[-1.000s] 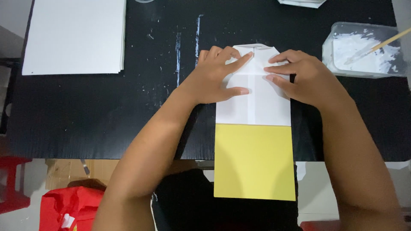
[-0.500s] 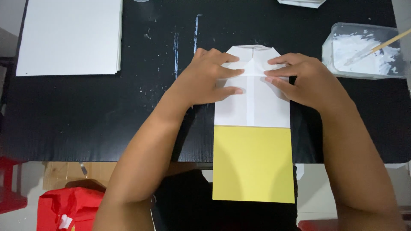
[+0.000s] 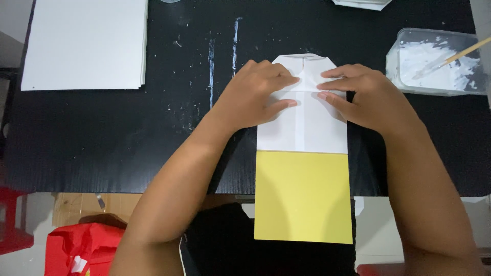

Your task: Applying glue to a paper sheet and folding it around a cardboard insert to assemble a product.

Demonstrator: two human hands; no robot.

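Folded paper sheet [image 3: 303, 128] — white upper part, yellow lower part — lies on the black table [image 3: 102, 133], its yellow end overhanging the near edge. Left hand [image 3: 253, 97] and right hand [image 3: 365, 97] both press flat on the white folded top, fingertips nearly meeting at the centre crease; no pinching grip — fingers extended, pressing down. Paper stack [image 3: 84, 43] at far left corner; glue tub [image 3: 434, 61] at far right.
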